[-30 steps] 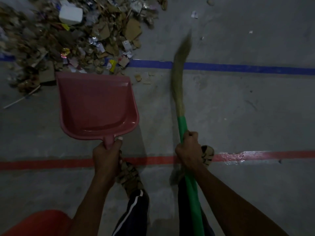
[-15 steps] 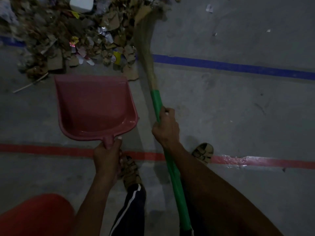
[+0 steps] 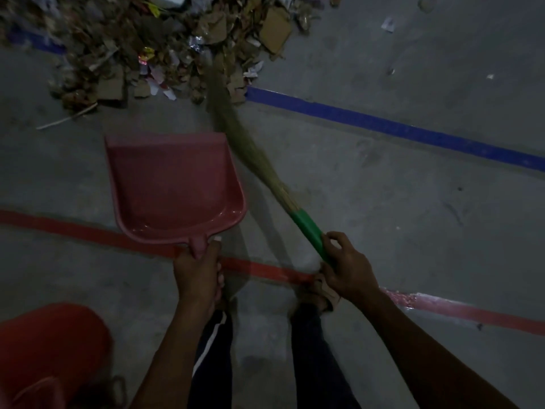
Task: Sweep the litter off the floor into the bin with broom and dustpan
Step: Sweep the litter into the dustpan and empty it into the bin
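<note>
A big litter pile [image 3: 165,51] of cardboard scraps, wrappers and paper lies at the top left of the floor. My left hand [image 3: 198,271] grips the short handle of a pink dustpan [image 3: 174,187], whose empty mouth faces the pile with a gap of bare floor between. My right hand [image 3: 345,265] holds the green handle of a grass broom [image 3: 236,134]. The broom slants up and to the left, and its blurred bristle tips reach the pile's near edge beside the dustpan's right corner.
A red bin [image 3: 50,352] sits at the bottom left beside my left arm. A red floor line [image 3: 88,234] runs under my feet and a blue line [image 3: 383,128] crosses beyond. A few paper scraps [image 3: 387,25] lie at the upper right on grey concrete.
My right hand has drawn back toward me and rightward, tilting the broom so its bristles sweep down from the pile toward the dustpan. The dustpan stays in my left hand.
</note>
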